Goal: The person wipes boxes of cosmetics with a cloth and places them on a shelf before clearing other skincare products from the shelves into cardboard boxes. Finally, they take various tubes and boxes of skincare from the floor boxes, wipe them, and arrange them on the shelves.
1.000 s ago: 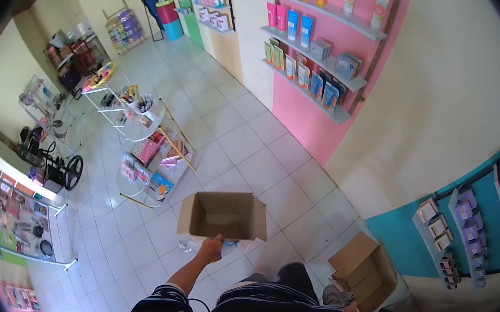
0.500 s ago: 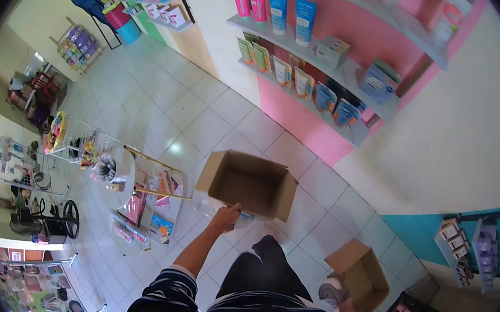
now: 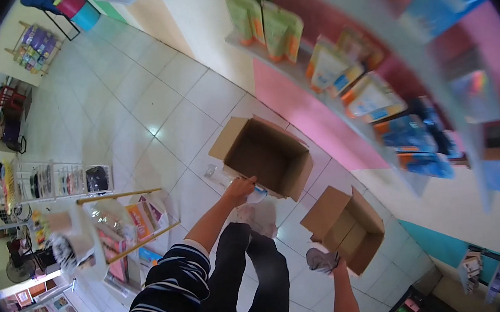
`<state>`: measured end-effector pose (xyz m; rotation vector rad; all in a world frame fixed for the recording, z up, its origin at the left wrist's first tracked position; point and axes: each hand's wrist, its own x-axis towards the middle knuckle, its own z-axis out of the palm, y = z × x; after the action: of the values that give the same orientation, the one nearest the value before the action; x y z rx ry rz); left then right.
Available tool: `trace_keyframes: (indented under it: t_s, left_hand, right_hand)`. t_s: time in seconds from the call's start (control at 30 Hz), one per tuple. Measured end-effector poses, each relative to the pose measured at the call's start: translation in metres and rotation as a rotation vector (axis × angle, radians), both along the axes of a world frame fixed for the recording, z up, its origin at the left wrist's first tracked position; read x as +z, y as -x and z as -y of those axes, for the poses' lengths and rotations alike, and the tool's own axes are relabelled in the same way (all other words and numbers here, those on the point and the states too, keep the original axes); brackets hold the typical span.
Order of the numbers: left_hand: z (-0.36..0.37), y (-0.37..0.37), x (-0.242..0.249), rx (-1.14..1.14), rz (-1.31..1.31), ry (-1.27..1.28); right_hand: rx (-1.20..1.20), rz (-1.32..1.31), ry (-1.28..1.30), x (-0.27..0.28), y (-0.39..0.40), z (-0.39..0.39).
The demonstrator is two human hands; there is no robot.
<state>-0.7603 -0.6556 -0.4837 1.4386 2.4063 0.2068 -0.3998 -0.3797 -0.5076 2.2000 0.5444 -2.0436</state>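
My left hand [image 3: 242,189] is closed at the near edge of an open cardboard box [image 3: 272,160]. In its fingers is a clear plastic item with blue and white on it [image 3: 258,194]; its exact kind is hard to make out. The box's flaps stand open and its inside looks bare. My right hand [image 3: 338,264] grips a bunched grey cloth [image 3: 322,259] beside the near side of a second open cardboard box [image 3: 350,230], whose flaps are also up. My fingers there are partly hidden by the cloth.
Wall shelves [image 3: 321,81] with pouches and tubes rise at the right, close to my head. A display stand [image 3: 129,226] with packets is at the left, a white wire rack [image 3: 63,178] beyond it. A dark tray [image 3: 409,310] sits at the lower right. White floor tiles [image 3: 142,112] lie ahead.
My view has swung and moved nearer the right shelves. Both boxes appear higher in view. My right hand with the grey cloth has come up into fuller view; my left hand stays at the box edge.
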Motion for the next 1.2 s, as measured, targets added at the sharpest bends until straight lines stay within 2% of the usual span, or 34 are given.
trace_keyframes:
  t_s: [0.03,0.1,0.13,0.17,0.2,0.23,0.27,0.33,0.4,0.5,0.57,0.67,0.77,0.83,0.87,0.93,1.0,1.07,1.1,1.17,1.2]
  left_hand:
    - [-0.005,0.012,-0.032,0.004,0.050,0.069]
    - [-0.003,0.029,-0.105,0.000,-0.118,-0.185]
    - [-0.010,0.040,-0.117,-0.033,-0.045,-0.071]
    - [-0.007,0.043,-0.135,-0.032,-0.120,-0.311]
    - [-0.007,0.051,-0.158,-0.048,-0.012,-0.158]
    - [-0.012,0.056,-0.166,-0.055,0.028,-0.051]
    - [-0.012,0.059,-0.188,-0.055,-0.008,-0.074]
    - [-0.007,0.065,-0.214,-0.056,0.022,-0.156]
    - [-0.009,0.069,-0.216,-0.044,0.108,-0.051]
    - [-0.008,0.075,-0.225,-0.058,0.092,-0.009]
    - [-0.006,0.078,-0.232,-0.046,0.120,-0.020]
    - [-0.003,0.081,-0.220,-0.022,0.156,-0.072]
    - [0.004,0.067,-0.202,0.048,0.264,-0.221]
    - [0.010,0.042,-0.188,0.110,0.376,-0.350]
    - [0.009,0.025,-0.176,0.107,0.447,-0.353]
    - [0.004,-0.012,-0.159,0.086,0.541,-0.325]
    - [-0.010,-0.050,-0.151,0.069,0.553,-0.304]
    - [-0.034,-0.081,-0.142,0.046,0.701,-0.211]
    - [-0.042,-0.103,-0.155,0.000,0.667,-0.333]
    - [-0.061,-0.125,-0.171,-0.044,0.727,-0.324]
    - [-0.070,-0.133,-0.175,-0.089,0.780,-0.307]
  right_hand:
    - [-0.013,-0.044,-0.038,-0.044,0.011,-0.003]
    - [-0.007,-0.071,-0.134,-0.119,0.036,-0.011]
    - [0.000,-0.130,-0.181,-0.153,0.042,-0.015]
    - [-0.128,-0.138,-0.169,-0.169,0.063,-0.015]
    - [-0.089,-0.249,-0.210,-0.199,0.069,-0.017]
    - [-0.031,-0.223,-0.161,-0.208,0.084,-0.017]
    - [0.031,-0.230,-0.182,-0.222,0.098,-0.016]
    - [-0.078,-0.159,0.010,-0.223,0.138,-0.013]
    - [-0.112,-0.080,0.087,-0.222,0.161,-0.011]
    - [-0.168,-0.008,0.087,-0.239,0.175,-0.008]
    - [-0.137,-0.135,0.114,-0.275,0.158,-0.019]
    - [-0.094,-0.010,0.128,-0.267,0.166,-0.016]
    - [0.267,0.055,-0.182,-0.371,0.085,-0.028]
    - [1.111,0.144,-0.616,-0.279,0.120,0.002]
    - [1.033,0.071,-0.697,-0.215,0.150,0.032]
    - [0.916,-0.260,-0.376,-0.148,0.163,0.066]
    - [0.919,-0.446,-0.163,-0.106,0.158,0.092]
    - [0.925,-0.388,-0.178,-0.072,0.164,0.116]
    - [0.928,-0.380,-0.185,-0.071,0.162,0.120]
    - [0.674,-0.160,-0.288,-0.074,0.153,0.127]
    - [0.672,-0.156,-0.289,-0.080,0.143,0.125]
